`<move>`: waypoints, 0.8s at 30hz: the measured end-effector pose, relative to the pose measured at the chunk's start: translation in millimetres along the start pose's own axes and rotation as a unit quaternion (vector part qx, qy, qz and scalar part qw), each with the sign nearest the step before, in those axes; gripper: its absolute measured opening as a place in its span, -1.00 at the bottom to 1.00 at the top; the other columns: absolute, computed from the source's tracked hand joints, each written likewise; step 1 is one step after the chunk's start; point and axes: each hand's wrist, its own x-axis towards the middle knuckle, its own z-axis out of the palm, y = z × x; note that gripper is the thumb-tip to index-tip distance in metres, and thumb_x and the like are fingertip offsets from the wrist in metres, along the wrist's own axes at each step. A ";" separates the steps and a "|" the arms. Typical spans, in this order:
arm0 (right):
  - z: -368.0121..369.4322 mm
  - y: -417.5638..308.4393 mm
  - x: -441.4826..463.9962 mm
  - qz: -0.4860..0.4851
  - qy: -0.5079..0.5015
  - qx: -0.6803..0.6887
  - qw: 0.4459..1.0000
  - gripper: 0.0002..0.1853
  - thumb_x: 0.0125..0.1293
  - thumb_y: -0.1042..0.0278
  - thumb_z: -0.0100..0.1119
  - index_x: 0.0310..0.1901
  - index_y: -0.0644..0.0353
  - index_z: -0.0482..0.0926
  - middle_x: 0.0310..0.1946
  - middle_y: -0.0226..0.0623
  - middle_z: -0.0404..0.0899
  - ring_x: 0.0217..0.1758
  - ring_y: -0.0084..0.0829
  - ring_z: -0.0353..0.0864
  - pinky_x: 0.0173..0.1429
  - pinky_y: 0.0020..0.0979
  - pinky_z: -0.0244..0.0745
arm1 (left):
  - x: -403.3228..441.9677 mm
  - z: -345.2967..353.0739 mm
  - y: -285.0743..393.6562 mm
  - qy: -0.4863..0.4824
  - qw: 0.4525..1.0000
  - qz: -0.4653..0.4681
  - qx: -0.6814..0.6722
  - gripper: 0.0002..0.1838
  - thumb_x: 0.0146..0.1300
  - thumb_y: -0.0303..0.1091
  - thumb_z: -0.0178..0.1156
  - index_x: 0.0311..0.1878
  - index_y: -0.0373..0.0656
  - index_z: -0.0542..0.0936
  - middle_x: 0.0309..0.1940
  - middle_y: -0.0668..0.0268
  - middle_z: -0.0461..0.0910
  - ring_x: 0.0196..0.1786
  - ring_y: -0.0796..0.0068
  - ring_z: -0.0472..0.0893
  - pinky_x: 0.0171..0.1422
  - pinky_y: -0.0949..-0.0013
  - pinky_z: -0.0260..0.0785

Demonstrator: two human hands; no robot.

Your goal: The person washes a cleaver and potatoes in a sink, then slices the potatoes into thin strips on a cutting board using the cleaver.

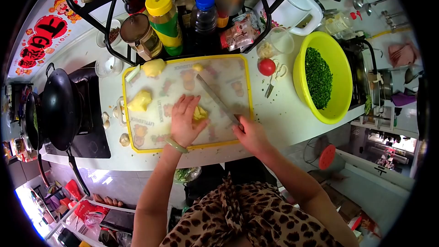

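A yellow-rimmed cutting board lies on the counter. My left hand rests over its middle, fingers spread and bent over a pale yellow piece that shows between thumb and fingers. A bracelet circles that wrist. At the board's right side my right hand is closed round the handle of a knife, whose blade points up and left, apart from the piece. More yellow chunks lie at the board's left and upper left, with a small bit near the top edge.
A yellow-green bowl of chopped greens stands right of the board, with a tomato and small knife between. Behind, a black rack holds bottles and jars. A black wok sits on the stove at left.
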 end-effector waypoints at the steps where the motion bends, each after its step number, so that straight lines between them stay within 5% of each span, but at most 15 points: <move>1: -1.3 -1.8 0.4 0.009 -0.011 -0.010 1.000 -0.79 0.22 0.24 0.17 -0.23 0.18 0.48 -0.53 -0.15 0.58 -0.46 -0.05 0.58 -0.38 -0.12 0.47 | 1.9 -4.9 7.0 -0.041 0.999 0.022 0.016 -0.24 -0.09 -0.19 0.43 0.25 -0.13 0.41 0.15 0.08 0.40 0.27 -0.04 0.30 0.38 0.03 0.12; 5: 0.3 -3.0 -0.9 -0.001 -0.004 0.002 1.000 -0.78 0.22 0.24 0.17 -0.21 0.18 0.49 -0.51 -0.14 0.58 -0.44 -0.05 0.59 -0.36 -0.11 0.47 | -2.9 -1.8 7.6 -0.087 0.995 0.041 0.035 -0.01 -0.40 -0.19 0.56 0.27 -0.06 0.39 0.16 0.12 0.33 0.28 -0.02 0.27 0.36 0.02 0.15; 17: 0.2 -9.1 0.2 0.027 -0.022 0.020 0.999 -0.77 0.22 0.25 0.17 -0.18 0.20 0.50 -0.48 -0.11 0.59 -0.41 -0.03 0.60 -0.33 -0.10 0.48 | -11.7 7.7 -8.1 -0.047 0.996 0.079 0.021 -0.32 -0.22 -0.32 0.47 0.10 -0.04 0.49 0.22 0.06 0.27 0.25 -0.05 0.29 0.32 0.06 0.21; 24: 4.6 -6.3 0.7 0.011 -0.016 0.011 1.000 -0.77 0.23 0.23 0.17 -0.17 0.19 0.51 -0.50 -0.13 0.60 -0.43 -0.05 0.60 -0.34 -0.12 0.48 | -8.6 8.2 -1.6 -0.046 0.997 0.059 0.020 -0.25 -0.24 -0.26 0.49 0.15 -0.07 0.46 0.25 0.07 0.27 0.26 -0.03 0.30 0.32 0.05 0.19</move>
